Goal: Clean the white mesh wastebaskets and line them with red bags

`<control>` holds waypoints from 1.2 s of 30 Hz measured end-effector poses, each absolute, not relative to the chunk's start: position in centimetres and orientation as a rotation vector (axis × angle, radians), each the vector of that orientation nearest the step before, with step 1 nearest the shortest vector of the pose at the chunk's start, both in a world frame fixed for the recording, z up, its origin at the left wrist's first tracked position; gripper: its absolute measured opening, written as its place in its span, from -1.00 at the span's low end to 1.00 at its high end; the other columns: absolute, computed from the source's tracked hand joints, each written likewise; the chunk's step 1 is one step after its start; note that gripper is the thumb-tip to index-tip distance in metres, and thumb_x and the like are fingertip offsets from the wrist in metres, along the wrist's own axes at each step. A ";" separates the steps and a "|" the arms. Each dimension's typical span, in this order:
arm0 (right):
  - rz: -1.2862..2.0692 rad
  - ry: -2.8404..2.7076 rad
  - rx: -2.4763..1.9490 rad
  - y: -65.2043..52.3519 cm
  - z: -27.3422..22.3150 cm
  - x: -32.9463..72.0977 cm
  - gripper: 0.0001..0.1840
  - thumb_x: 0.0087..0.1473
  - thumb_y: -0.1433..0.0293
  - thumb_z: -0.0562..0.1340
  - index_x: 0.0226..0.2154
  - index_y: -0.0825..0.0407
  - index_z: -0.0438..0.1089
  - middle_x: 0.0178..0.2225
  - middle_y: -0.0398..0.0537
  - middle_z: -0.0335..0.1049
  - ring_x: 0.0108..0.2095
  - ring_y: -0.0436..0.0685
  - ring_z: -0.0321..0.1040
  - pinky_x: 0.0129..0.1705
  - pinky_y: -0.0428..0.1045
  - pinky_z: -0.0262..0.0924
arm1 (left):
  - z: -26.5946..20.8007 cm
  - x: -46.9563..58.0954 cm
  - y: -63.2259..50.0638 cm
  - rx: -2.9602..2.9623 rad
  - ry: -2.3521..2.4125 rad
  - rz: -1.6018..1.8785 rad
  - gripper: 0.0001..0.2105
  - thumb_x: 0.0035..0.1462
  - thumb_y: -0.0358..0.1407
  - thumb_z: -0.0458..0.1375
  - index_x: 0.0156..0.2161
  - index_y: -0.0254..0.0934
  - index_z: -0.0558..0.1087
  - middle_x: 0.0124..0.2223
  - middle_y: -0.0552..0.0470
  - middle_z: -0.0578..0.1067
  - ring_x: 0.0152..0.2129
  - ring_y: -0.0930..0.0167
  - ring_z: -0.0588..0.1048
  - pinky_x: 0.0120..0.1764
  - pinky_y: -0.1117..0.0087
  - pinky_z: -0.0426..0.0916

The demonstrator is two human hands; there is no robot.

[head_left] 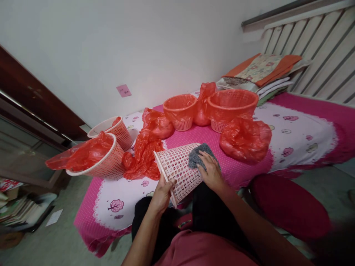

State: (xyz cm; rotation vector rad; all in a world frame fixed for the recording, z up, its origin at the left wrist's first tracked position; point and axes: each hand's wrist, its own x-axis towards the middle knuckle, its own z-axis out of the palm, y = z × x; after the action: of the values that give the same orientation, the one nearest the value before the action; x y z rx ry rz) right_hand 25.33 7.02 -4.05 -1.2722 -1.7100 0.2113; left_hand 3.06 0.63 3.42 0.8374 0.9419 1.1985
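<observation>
I hold the pale pink basket [183, 175] on its side in front of me, at the near edge of the patterned cover [276, 120], its wide mouth turned to about eight o'clock. My left hand [162, 194] has a narrow grip at this mouth: the thumb lies over the rim, and the other fingers are mostly hidden. I suppose I take it by the rim because this edge is firm and gives the hand a good place. My right hand [210, 170] holds the grey cloth [197, 155] against the upper wall, toward the closed end, with fingers spread over it, probably so that the pressure goes evenly on the holes. So the two hands are at opposite ends, which should keep the basket from rolling. I cannot tell whether my knees also carry it. From this basket, crumpled red plastic [145, 153] lies just beside it at ten o'clock; at nine, a tilted basket [116, 164] has red film hanging out of its mouth. At twelve and one o'clock stand a small lined basket [181, 123] and a larger lined basket [234, 105], upright, perhaps so that their red liners stay open.
</observation>
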 end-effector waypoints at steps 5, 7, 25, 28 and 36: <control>0.313 -1.715 -1.147 5.1 -3.1 24.2 -0.47 0.09 0.55 0.11 0.09 0.00 0.49 0.24 0.12 0.45 0.30 0.33 0.30 0.37 0.34 0.15 | 3.0 1.7 0.7 1.027 1.021 1.072 -0.19 0.15 -0.17 0.38 0.44 -0.14 0.17 0.34 -0.19 0.46 0.26 0.07 0.44 0.30 0.01 0.29; 0.360 -1.732 -1.103 4.2 -2.4 23.3 -0.47 0.03 0.58 0.10 0.03 -0.01 0.50 0.22 0.09 0.46 0.29 0.32 0.31 0.37 0.33 0.14 | 3.1 1.3 0.8 1.129 1.040 1.021 -0.17 0.13 -0.19 0.40 0.44 -0.15 0.17 0.37 -0.19 0.42 0.28 0.07 0.41 0.34 0.01 0.25; 0.521 -2.097 -0.580 5.0 2.2 19.0 -0.50 0.18 0.61 0.05 0.04 -0.04 0.49 0.18 0.03 0.54 0.31 0.19 0.32 0.41 0.30 0.04 | 3.0 -0.2 0.4 1.492 1.155 0.852 -0.36 0.06 -0.27 0.36 0.26 -0.28 0.38 0.33 -0.20 0.41 0.32 -0.01 0.29 0.39 -0.09 0.11; 0.475 -2.103 -0.602 6.2 2.4 18.4 -0.46 0.23 0.63 0.03 0.11 -0.06 0.48 0.19 0.02 0.53 0.30 0.19 0.34 0.40 0.29 0.05 | 3.1 -0.1 0.5 1.547 1.160 0.854 -0.42 0.12 -0.19 0.36 0.22 -0.30 0.42 0.26 -0.20 0.47 0.34 -0.04 0.26 0.41 -0.12 0.04; 0.382 -2.113 -0.764 8.7 3.7 17.7 -0.41 0.20 0.69 0.06 0.16 -0.03 0.47 0.17 0.05 0.54 0.23 0.19 0.39 0.31 0.20 0.12 | 2.6 0.9 0.0 1.417 1.059 0.903 -0.18 0.16 -0.19 0.35 0.47 -0.15 0.16 0.46 -0.13 0.31 0.46 0.04 0.13 0.47 -0.03 -0.05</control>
State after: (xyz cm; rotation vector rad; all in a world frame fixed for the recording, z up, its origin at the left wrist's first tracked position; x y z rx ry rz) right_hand 17.69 8.67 3.72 -0.7640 -2.1131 0.3818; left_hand 0.91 -0.05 2.58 1.4169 1.0593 0.9034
